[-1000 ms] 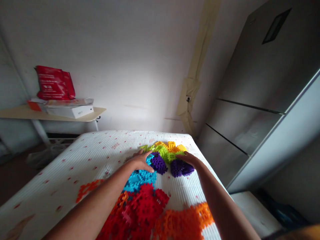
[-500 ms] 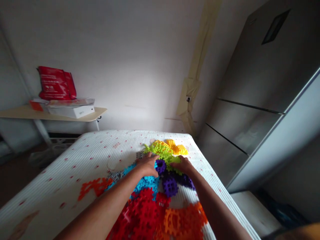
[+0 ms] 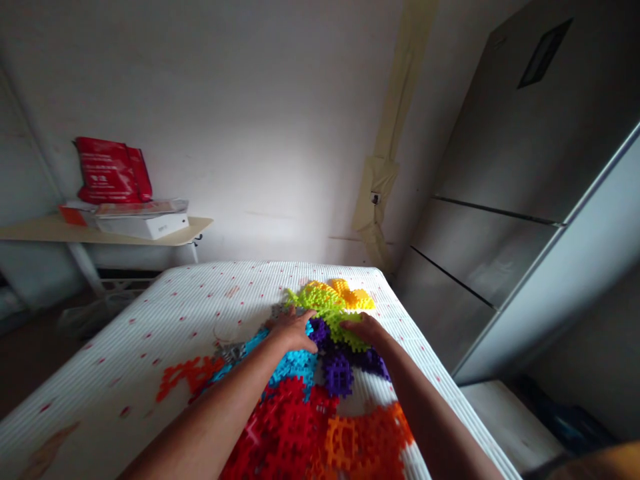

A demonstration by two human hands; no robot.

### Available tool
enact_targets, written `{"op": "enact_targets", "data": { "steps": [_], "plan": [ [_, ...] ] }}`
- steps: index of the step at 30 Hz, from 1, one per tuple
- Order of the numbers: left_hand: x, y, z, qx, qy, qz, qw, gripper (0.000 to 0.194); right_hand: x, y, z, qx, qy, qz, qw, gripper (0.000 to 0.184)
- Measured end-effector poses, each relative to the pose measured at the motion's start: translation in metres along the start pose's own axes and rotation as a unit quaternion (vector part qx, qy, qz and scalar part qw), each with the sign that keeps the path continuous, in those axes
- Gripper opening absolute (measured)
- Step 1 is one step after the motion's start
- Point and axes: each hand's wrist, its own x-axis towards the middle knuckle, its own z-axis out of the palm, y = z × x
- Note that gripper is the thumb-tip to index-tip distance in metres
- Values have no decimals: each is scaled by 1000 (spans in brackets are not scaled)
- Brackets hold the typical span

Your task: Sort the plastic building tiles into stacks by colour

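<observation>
A heap of colourful interlocking plastic tiles lies on a white mattress (image 3: 165,320). My left hand (image 3: 291,329) rests palm down on blue tiles (image 3: 296,363), fingers stretched toward the lime green tiles (image 3: 327,303). My right hand (image 3: 365,329) lies flat over green and purple tiles (image 3: 339,373), fingers spread. Yellow-orange tiles (image 3: 353,297) sit just beyond the green ones. Red tiles (image 3: 287,430) and orange tiles (image 3: 365,433) are heaped between my forearms. Neither hand grips anything.
A tall grey fridge (image 3: 515,200) stands close on the right of the mattress. At the left a small table (image 3: 100,230) carries a white box and a red bag (image 3: 113,170). Loose orange tiles (image 3: 187,373) lie left of the heap.
Both hands have slid a little nearer each other over the tiles. The green and purple tiles have been pushed together, with a purple tile now lying between my forearms.
</observation>
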Motion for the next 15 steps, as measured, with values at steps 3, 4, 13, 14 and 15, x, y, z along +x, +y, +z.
{"op": "enact_targets", "data": {
  "steps": [3,4,13,14,15],
  "plan": [
    [-2,1,-3,5,7,6,1000,94,-1,-4,0,-31,37,29,998,62],
    [-3,1,-3,7,9,8,1000,94,-2,-5,0,-33,40,32,998,64],
    [-9,2,-1,-7,9,4,1000,91,-20,-15,-4,61,-41,3,997,41],
    [-10,2,-1,-8,9,5,1000,91,-22,-17,-3,74,-59,1,996,38],
    [-11,2,-1,-10,9,5,1000,90,-23,-18,-2,84,-74,-1,994,37]
  ]
}}
